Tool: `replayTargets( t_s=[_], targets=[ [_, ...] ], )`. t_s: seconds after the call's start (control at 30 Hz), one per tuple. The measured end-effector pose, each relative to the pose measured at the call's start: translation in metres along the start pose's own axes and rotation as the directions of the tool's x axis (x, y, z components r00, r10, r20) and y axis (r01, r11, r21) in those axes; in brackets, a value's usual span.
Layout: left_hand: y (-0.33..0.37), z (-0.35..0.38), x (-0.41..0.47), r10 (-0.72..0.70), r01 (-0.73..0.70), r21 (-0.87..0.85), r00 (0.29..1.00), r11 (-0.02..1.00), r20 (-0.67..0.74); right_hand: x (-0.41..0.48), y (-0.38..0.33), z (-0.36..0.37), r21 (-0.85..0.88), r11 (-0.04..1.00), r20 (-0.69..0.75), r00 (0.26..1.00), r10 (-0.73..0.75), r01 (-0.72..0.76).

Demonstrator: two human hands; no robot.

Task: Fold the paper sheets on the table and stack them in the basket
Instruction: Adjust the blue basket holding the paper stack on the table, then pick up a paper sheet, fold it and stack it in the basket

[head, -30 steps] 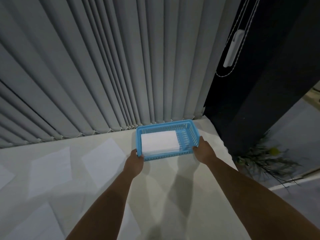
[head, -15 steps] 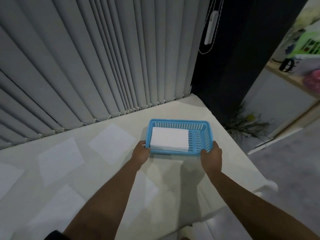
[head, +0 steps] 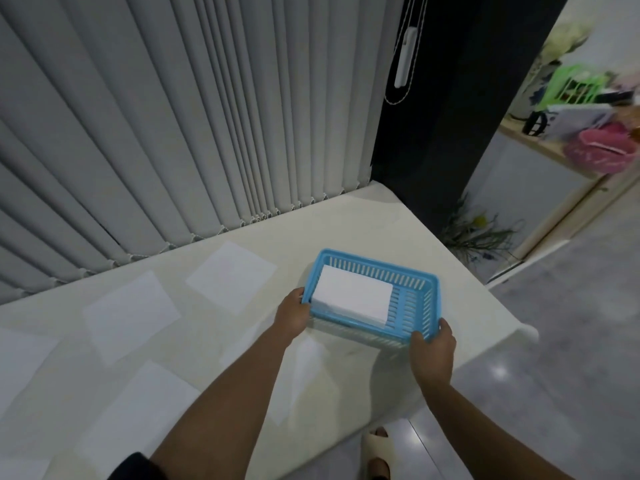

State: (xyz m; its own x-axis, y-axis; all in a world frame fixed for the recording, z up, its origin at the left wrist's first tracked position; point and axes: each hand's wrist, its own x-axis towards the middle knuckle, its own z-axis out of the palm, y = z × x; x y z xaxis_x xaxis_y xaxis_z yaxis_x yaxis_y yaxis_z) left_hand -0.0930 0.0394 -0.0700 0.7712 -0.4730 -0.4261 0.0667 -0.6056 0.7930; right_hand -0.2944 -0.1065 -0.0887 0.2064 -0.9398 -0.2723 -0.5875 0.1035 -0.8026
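Foot in a beige slipper (head: pixel 376 448) at 6 o'clock on grey floor, beside the near table edge. Both forearms reach forward over the white table (head: pixel 408 230). Right hand (head: pixel 433 355) at about 4 o'clock, fingers curled around the near right corner of the blue basket (head: pixel 420 306); left hand (head: pixel 292 315) just left of centre, fingers closed on the basket's left end. Basket tilted, near edge looks lifted off the tabletop, cannot tell if the far edge touches. Stack of folded paper (head: pixel 353 296) sits inside, pushed to the basket's left half; right half bare slats. Unfolded paper sheets (head: pixel 131 313) lie flat, scattered from 7 to 11 o'clock on the table. Grey vertical blinds (head: pixel 173 116) at 12 o'clock behind the table; cluttered shelf (head: pixel 588 126) at 2 o'clock.
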Motion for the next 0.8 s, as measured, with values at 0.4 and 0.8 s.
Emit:
replayTargets(
  t_s=[0.4, 0.8],
  targets=[
    [-0.04, -0.028, -0.013, 0.019, 0.018, 0.137, 0.963, 0.99, -0.267, -0.017, -0.038, 0.022, -0.491, 0.715, 0.095, 0.846, -0.524, 0.498],
    [-0.105, -0.061, -0.059, -0.093, 0.321, 0.489, 0.896, 0.811, -0.433, -0.049, -0.104, 0.165, -0.234, -0.2, 0.916, 0.147, -0.372, 0.951]
  ],
)
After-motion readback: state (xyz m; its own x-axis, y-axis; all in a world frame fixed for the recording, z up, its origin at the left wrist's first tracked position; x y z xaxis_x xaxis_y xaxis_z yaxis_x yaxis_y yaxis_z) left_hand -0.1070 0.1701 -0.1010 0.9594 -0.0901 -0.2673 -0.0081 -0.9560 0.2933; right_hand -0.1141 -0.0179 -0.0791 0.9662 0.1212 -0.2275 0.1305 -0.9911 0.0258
